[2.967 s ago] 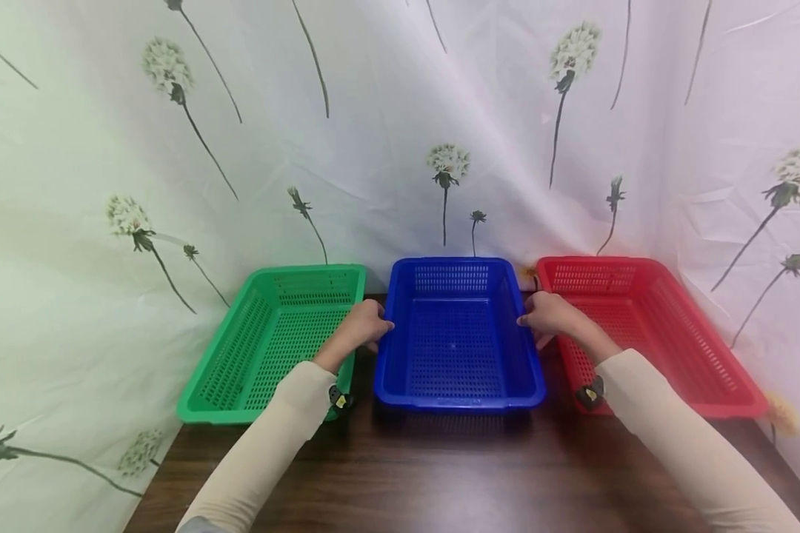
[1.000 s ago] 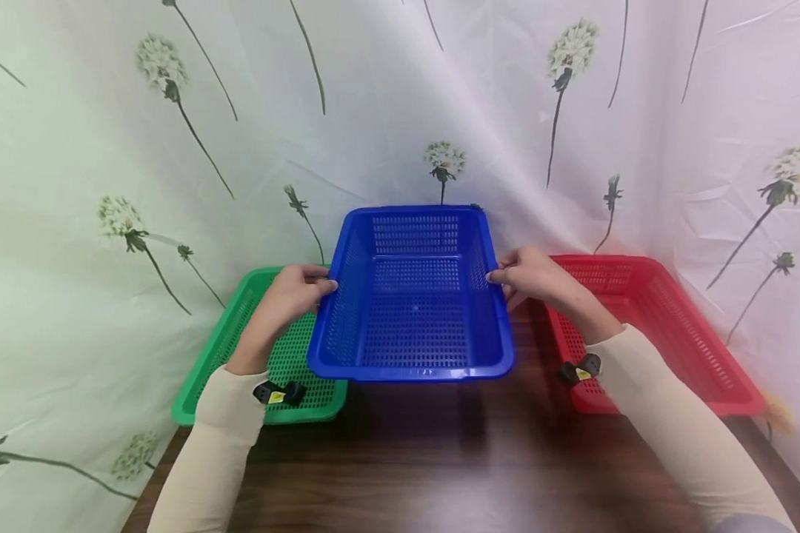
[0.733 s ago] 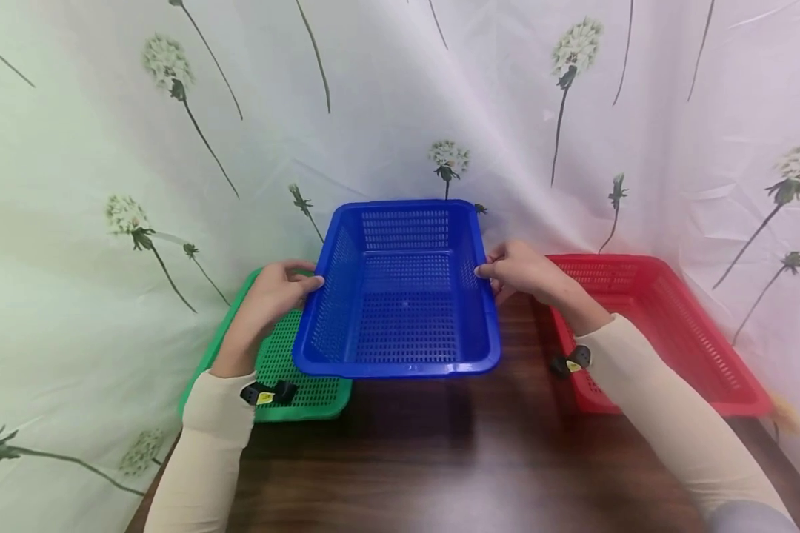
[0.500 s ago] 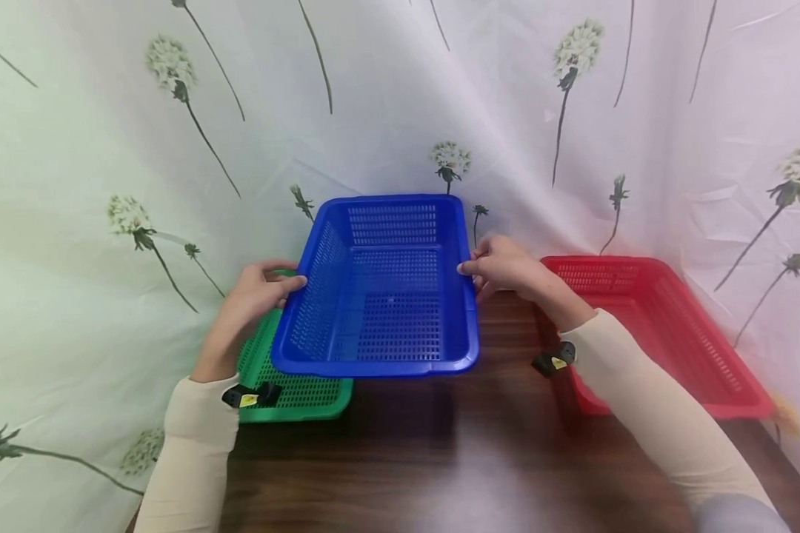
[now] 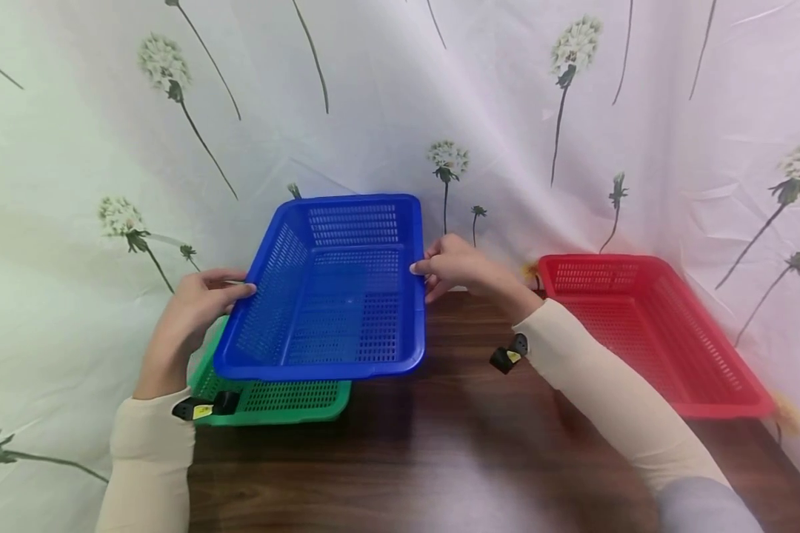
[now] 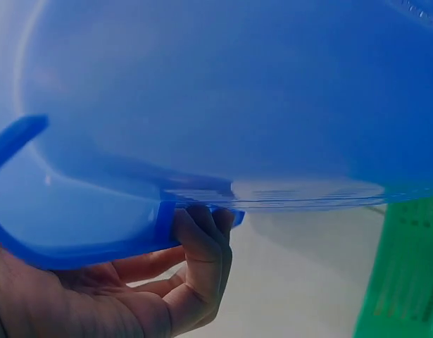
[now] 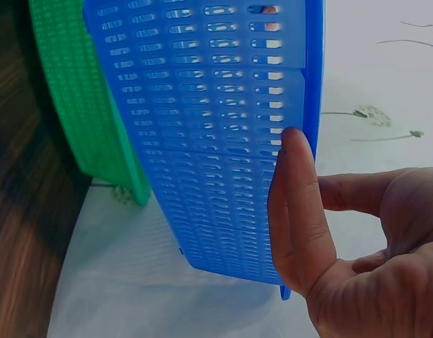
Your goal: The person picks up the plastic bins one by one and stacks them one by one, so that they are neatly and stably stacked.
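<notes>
In the head view, a person's left hand (image 5: 196, 303) and right hand (image 5: 463, 263) grip a blue basket (image 5: 347, 300) by its left and right sides, each thumb hooked over the rim. The basket is held up over the green basket (image 5: 293, 396), hiding most of it, and its near left corner slants toward the left; whether the two touch cannot be told. The red basket (image 5: 640, 333) sits well apart on the right of the dark wooden table (image 5: 440, 459). A pale cloth (image 5: 373, 96) printed with dandelions hangs along the far side. Both arms wear cream sleeves (image 5: 607, 385) with small black devices at the wrists. In the left wrist view, the left fingers bend beneath the blue rim, and a strip of green basket shows on the right. In the right wrist view, the right fingers lie against the slotted outer wall of the blue basket, while the green one appears on the left, beyond it.
</notes>
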A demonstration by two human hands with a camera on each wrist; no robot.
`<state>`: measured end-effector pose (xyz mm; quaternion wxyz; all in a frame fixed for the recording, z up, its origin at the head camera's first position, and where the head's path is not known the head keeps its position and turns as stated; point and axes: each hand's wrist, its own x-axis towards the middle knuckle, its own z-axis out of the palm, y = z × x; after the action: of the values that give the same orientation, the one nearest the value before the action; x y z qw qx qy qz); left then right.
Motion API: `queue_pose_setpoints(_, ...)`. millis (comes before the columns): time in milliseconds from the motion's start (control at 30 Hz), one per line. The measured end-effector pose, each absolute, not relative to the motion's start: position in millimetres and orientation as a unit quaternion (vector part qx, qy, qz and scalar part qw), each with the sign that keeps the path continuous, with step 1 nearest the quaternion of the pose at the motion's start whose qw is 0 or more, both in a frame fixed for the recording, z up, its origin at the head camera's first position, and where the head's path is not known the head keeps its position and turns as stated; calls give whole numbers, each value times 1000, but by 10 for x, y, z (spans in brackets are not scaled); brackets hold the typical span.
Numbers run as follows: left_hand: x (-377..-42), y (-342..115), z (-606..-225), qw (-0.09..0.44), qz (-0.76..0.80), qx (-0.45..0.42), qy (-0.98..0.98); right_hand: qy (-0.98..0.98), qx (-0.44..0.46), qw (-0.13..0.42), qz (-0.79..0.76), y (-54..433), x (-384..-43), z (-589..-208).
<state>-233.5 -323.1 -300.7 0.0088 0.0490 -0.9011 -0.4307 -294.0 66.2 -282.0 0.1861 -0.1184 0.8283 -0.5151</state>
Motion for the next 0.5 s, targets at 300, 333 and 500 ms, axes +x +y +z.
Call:
queue_pose_setpoints(300,-2301,-3597,-3090,6,-421,63,-905,803,-138,205,-543,321,-2991,-2894)
queue_pose_setpoints(333,-2298,-3634,-3095,4,-423,65,-904,801,-139,204,-545,286,-3001,-2907)
queue_pose_setpoints(500,-2289,-3796,-3120,9,-418,81,-905,793,-143,214,-552,108,-3019,-2945)
